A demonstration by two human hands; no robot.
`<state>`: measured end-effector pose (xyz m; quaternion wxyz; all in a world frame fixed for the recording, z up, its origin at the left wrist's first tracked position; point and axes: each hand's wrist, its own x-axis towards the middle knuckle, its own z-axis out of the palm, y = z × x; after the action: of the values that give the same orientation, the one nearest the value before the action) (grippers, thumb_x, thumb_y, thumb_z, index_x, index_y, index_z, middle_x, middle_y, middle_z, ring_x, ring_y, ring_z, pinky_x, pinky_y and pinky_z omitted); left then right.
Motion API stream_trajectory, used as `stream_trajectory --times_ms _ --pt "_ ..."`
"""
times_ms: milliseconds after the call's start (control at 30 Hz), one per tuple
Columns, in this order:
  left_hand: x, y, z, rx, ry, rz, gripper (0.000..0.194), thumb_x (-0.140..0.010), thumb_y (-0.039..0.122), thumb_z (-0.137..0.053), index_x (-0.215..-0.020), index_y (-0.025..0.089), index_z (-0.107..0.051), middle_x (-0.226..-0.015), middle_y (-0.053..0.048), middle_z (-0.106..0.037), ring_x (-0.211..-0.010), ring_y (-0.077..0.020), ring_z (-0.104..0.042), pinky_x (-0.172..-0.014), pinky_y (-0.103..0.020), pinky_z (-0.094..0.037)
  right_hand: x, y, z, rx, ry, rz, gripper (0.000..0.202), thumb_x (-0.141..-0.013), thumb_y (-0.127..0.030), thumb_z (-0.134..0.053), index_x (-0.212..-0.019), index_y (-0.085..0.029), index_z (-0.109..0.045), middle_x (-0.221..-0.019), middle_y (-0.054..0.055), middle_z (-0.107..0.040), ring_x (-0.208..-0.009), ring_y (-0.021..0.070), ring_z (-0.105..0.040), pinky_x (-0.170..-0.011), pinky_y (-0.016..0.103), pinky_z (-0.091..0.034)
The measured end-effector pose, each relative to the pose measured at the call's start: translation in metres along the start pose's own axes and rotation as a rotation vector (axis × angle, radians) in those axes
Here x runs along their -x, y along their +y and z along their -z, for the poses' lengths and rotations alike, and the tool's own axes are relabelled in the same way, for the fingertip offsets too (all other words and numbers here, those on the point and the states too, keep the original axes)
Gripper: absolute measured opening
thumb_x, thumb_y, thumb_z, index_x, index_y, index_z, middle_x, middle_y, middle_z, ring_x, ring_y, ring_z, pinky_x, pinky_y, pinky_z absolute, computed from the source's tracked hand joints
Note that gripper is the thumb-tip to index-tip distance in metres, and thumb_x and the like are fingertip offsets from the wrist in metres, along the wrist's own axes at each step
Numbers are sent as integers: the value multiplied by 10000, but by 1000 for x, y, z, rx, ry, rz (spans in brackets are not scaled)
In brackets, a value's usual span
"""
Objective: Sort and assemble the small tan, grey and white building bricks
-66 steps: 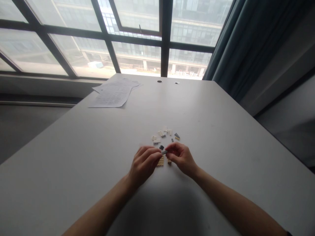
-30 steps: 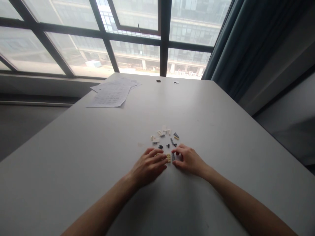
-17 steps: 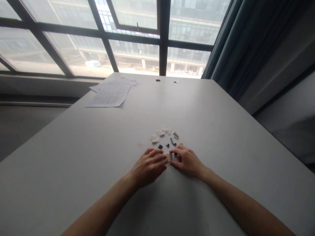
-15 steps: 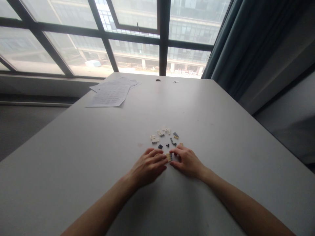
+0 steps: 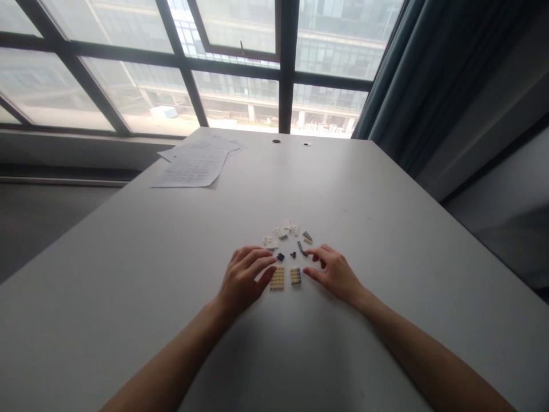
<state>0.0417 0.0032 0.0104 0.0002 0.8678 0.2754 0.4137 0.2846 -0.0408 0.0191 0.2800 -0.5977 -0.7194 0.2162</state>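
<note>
My left hand [image 5: 245, 277] rests beside a tan studded building plate [image 5: 277, 278], its thumb at the plate's left edge and its fingers apart. A smaller tan and grey-blue block piece [image 5: 295, 276] lies just to the right of that plate, with a gap between them. My right hand [image 5: 332, 270] is to the right of this piece, thumb and index finger spread, holding nothing. Its index fingertip is close to a long dark grey brick [image 5: 301, 248]. Two small black pieces, one left [image 5: 280, 257] and one right [image 5: 293, 254], lie behind the tan parts.
Several white and grey bricks [image 5: 279, 233] are scattered farther back on the white table [image 5: 274, 194]. Printed papers [image 5: 193, 166] lie at the far left, near the window. Two cable holes, one of them this dark one [image 5: 277, 141], are at the far edge. A curtain [image 5: 398, 86] hangs at right.
Both hands have moved apart, the left hand to the left and the right hand slightly right. The tan plate and the tan and grey-blue piece are now uncovered.
</note>
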Motion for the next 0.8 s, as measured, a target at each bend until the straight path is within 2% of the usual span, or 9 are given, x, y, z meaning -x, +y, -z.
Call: stream_trajectory --times_ms 100,200,333,433,533,700,800 --pt "0 -4 1 5 81 89 104 -839 196 -615 -936 212 -648 -917 -46 -686 -884 -187 -598 -806 -352 -475 -9 5 6 59 29 -19 323 -804 -261 -655 -1120 -205 -627 -937 31 -604 -738 140 -565 -749 285 -457" --pt "0 -3 0 22 89 94 76 -842 195 -607 -904 207 -649 -891 -43 -682 -859 -182 -596 -789 -349 -481 -21 6 7 132 -18 -16 362 -803 -244 -654 -1160 -200 -615 -1042 56 -598 -855 156 -594 -826 287 -444" --pt "0 -2 -1 28 62 92 62 -837 187 -609 -880 202 -651 -872 -45 -681 -844 -183 -591 -775 -352 -483 -37 5 2 179 -96 -26 384 -825 -283 -637 -1197 -194 -603 -1089 69 -584 -807 142 -598 -809 268 -442" --pt "2 -3 -3 28 41 97 62 -843 201 -602 -876 204 -655 -875 -45 -685 -839 -180 -595 -779 -351 -483 -46 4 -3 231 -107 -6 377 -839 -282 -613 -1204 -189 -602 -1084 80 -582 -864 169 -590 -816 278 -433" --pt "3 -4 -3 0 61 130 76 -847 220 -596 -883 205 -661 -882 -48 -688 -850 -187 -597 -796 -361 -477 -48 2 -4 263 -121 10 338 -852 -274 -593 -1181 -199 -615 -1068 79 -583 -892 179 -584 -829 285 -421" --pt "2 -6 -3 -53 113 245 95 -852 232 -583 -860 189 -667 -865 -51 -676 -839 -192 -584 -800 -366 -468 -48 2 -5 263 -111 4 263 -875 -259 -567 -1123 -206 -637 -1062 69 -587 -822 150 -586 -783 265 -420" --pt "2 -7 -3 -50 115 264 91 -852 224 -579 -857 191 -664 -863 -48 -670 -848 -198 -575 -799 -368 -464 -48 4 -5 259 -99 12 221 -885 -251 -548 -1076 -209 -653 -1051 58 -594 -793 139 -583 -762 256 -420"
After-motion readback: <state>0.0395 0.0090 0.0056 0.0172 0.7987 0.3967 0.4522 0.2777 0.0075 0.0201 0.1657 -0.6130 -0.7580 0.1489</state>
